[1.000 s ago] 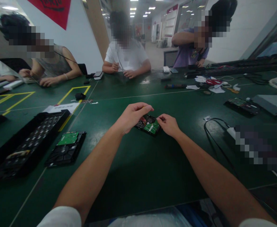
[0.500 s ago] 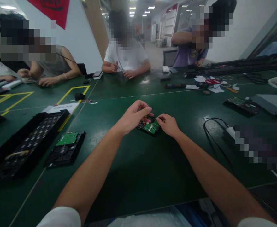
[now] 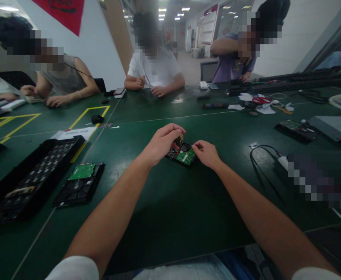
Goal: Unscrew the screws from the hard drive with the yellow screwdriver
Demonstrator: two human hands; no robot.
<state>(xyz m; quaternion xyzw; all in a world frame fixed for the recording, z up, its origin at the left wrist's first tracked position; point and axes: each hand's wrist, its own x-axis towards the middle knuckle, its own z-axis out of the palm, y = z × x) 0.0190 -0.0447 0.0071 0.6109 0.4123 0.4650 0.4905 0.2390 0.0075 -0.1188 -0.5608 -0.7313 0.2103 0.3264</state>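
A hard drive with a green circuit board lies on the dark green table in front of me. My left hand is over its left part, fingers curled, partly covering it. A small yellow piece shows under the left fingertips; its kind is too small to make out. At the drive's right edge, my right hand grips with thumb and forefinger pinched together. Another hard drive, board side up, rests to the left of my left forearm.
A long black tray occupies the left side, near a white paper sheet. On the right are a third drive, a grey metal box and a black cable. Several people sit across the table.
My left fingers have shifted slightly left and up, uncovering more of the drive and the small yellow piece beneath them. My right hand stays at the drive's edge.
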